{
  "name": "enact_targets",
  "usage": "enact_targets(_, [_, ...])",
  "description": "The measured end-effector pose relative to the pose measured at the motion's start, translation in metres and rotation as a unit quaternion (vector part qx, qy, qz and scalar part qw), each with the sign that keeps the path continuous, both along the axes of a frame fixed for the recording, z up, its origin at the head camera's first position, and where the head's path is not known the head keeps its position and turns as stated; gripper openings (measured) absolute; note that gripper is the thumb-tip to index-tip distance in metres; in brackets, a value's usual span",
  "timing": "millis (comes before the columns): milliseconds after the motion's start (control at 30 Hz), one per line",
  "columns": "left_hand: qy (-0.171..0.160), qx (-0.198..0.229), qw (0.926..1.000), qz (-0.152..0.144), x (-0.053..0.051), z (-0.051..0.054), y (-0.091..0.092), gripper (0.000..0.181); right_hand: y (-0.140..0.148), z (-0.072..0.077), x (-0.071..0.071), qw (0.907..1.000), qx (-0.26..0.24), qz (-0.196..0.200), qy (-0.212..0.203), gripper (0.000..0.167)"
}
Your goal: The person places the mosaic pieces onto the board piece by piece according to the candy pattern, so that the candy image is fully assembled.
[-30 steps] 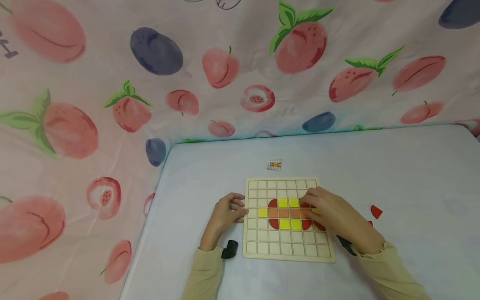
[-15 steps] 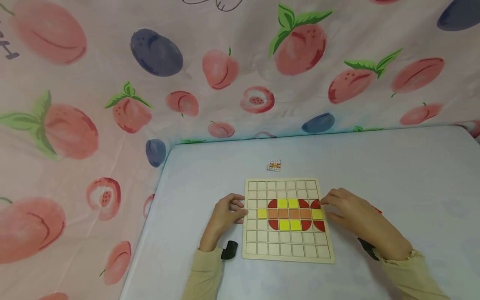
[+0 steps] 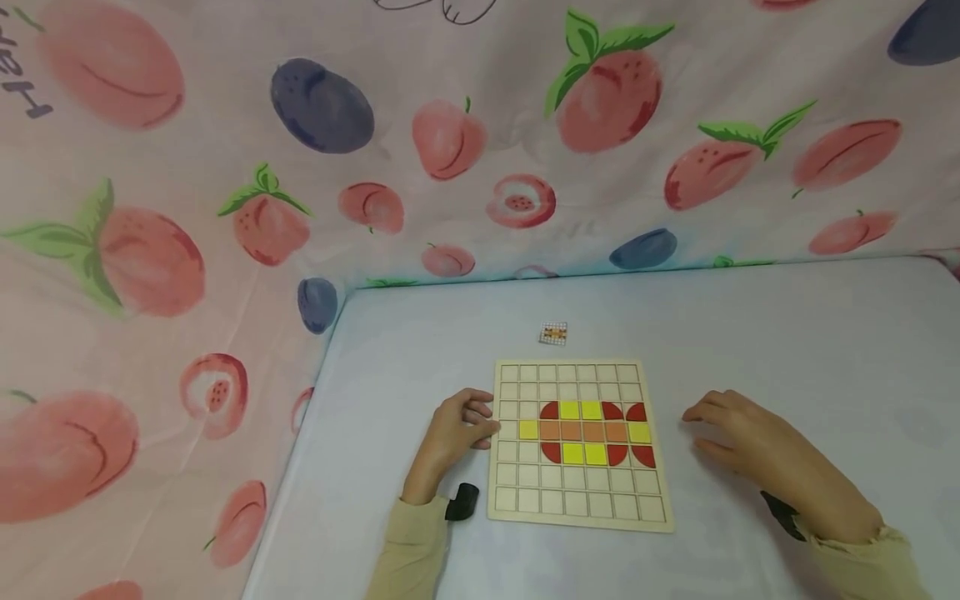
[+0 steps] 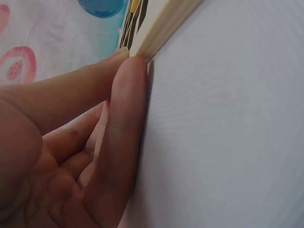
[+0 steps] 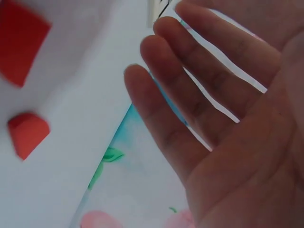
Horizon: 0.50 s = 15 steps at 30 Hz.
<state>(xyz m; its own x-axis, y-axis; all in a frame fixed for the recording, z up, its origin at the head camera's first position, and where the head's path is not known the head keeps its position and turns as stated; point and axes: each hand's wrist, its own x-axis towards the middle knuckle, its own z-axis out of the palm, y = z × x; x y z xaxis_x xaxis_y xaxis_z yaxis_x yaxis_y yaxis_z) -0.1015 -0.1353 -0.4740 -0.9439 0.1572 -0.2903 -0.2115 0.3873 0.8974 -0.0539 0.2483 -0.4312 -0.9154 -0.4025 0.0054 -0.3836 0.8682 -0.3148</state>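
Note:
A pale wooden grid board [image 3: 572,503] lies on the table. Orange squares [image 3: 592,432] run across it in a row, with yellow squares [image 3: 573,453] and red quarter-round pieces [image 3: 551,452] around them. My left hand [image 3: 455,432] is at the board's left edge; in the left wrist view its thumb and a finger pinch that edge. To the right of the board, apart from it, is my right hand [image 3: 757,450]. Its fingers [image 5: 185,99] are spread fairly straight with nothing in them. Two loose red pieces [image 5: 29,133] show in the right wrist view; the hand hides them from the head view.
Beyond the board lies a small picture card [image 3: 553,334] with a printed grid pattern. A white cloth [image 3: 420,333] covers the table. Fruit-printed fabric [image 3: 517,108] hangs behind and to the left. A black device [image 3: 462,502] sits at the left wrist.
My right hand has left the board and moved right, uncovering red and yellow pieces on the board's right side. The left hand stays at the left edge.

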Motion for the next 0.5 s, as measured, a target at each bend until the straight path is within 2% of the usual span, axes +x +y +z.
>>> enact_targets(167, [-0.001,-0.002,1.0,-0.001,0.0,-0.001,0.0,0.043,0.014,-0.008,0.003,0.9998,0.0,-0.01,-0.02,0.03])
enact_targets(367, [-0.005,0.005,1.0,-0.002,0.0,-0.001,-0.001,0.042,0.024,-0.016,0.004,0.9996,0.008,0.006,-0.027,0.03])
enact_targets(500, [-0.007,0.007,0.9999,-0.002,0.0,-0.001,-0.001,0.042,0.027,-0.021,0.002,0.9988,0.005,-0.002,-0.048,0.029])
